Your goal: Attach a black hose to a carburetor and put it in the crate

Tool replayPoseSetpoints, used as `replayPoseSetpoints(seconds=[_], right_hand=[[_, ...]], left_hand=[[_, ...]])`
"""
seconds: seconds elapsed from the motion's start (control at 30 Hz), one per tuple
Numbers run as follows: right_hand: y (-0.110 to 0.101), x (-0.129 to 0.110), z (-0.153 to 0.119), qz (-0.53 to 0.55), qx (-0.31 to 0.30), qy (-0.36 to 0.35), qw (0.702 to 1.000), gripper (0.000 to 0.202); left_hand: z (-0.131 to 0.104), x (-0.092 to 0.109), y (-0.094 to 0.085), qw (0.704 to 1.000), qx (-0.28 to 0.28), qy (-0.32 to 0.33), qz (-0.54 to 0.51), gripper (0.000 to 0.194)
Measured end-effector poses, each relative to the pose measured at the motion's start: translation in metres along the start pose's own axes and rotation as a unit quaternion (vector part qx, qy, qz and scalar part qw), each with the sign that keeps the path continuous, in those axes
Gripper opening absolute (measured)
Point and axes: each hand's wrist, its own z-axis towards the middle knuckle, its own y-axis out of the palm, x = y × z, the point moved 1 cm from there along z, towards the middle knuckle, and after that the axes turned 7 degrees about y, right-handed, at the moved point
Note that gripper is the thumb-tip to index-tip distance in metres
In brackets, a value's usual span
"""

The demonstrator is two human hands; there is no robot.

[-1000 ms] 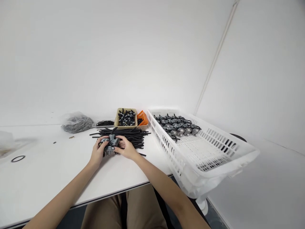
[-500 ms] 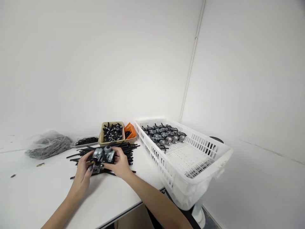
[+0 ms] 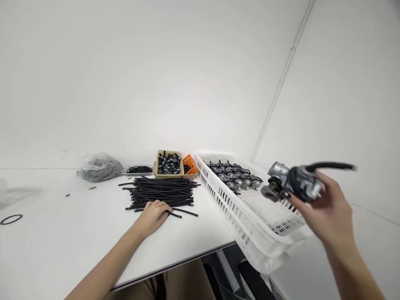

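Up at the right, my right hand (image 3: 334,210) grips a silver metal carburetor (image 3: 301,182), fingers wrapped round its body. A black hose (image 3: 334,166) sticks out from it to the right. The carburetor is held in the air near the right side of a white slotted basket (image 3: 250,225), where several similar carburetors (image 3: 236,175) with hoses sit at the far end. My left hand (image 3: 154,217) lies at the near edge of a pile of black rubber hoses (image 3: 162,191). Its fingers curl over hose ends that poke out to the right; the fingertips are partly hidden.
Behind the pile stand a beige bin (image 3: 155,170) of small black-and-metal parts, an orange basket (image 3: 191,160), and a shallow tray (image 3: 128,172) of black rings. Further left lie a clear bag (image 3: 101,168) of grey parts and a black ring (image 3: 11,219). A wall backs the table.
My right hand has carried the carburetor from the table up and rightward. My left hand has let go of it and now lies on the hoses. The view has shifted.
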Motion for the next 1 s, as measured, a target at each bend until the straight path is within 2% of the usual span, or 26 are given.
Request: replayPoseSetpoints(seconds=[0.07,0.13,0.2,0.33,0.43,0.5,0.6,0.7,0.87,1.0], right_hand=[[0.002,0.018,0.035,-0.111,-0.089,0.040,0.989,0.064],[0.018,0.043,0.063,-0.232,-0.186,0.070,0.952,0.061],[0.042,0.074,0.082,-0.314,-0.268,0.058,0.909,0.057],[0.094,0.135,0.096,-0.355,-0.437,0.043,0.825,0.056],[0.120,0.160,0.089,-0.320,-0.541,0.066,0.775,0.060],[0.130,0.165,0.081,-0.324,-0.558,0.036,0.763,0.060],[0.140,0.165,0.069,-0.344,-0.547,-0.013,0.763,0.057],[0.145,0.170,0.061,-0.332,-0.534,0.008,0.777,0.055],[0.142,0.186,0.057,-0.301,-0.485,0.033,0.820,0.057],[0.141,0.188,0.053,-0.324,-0.464,0.019,0.824,0.054]], left_hand=[[0.000,0.001,0.000,1.000,-0.003,-0.012,0.000,0.023],[0.000,0.002,-0.001,1.000,-0.005,-0.021,-0.001,0.022],[0.000,0.003,-0.002,1.000,-0.006,-0.027,-0.003,0.022],[-0.001,0.004,-0.005,0.999,-0.014,-0.037,-0.005,0.022],[-0.001,0.005,-0.005,0.999,-0.021,-0.041,-0.010,0.022],[-0.001,0.004,-0.004,0.999,-0.021,-0.040,-0.005,0.022],[-0.001,0.003,-0.002,0.999,-0.014,-0.031,0.004,0.023],[-0.001,0.001,-0.002,1.000,-0.012,-0.026,0.001,0.023],[0.000,-0.002,-0.002,1.000,-0.015,-0.012,-0.009,0.025],[0.001,-0.002,-0.003,1.000,-0.011,-0.014,-0.018,0.025]])
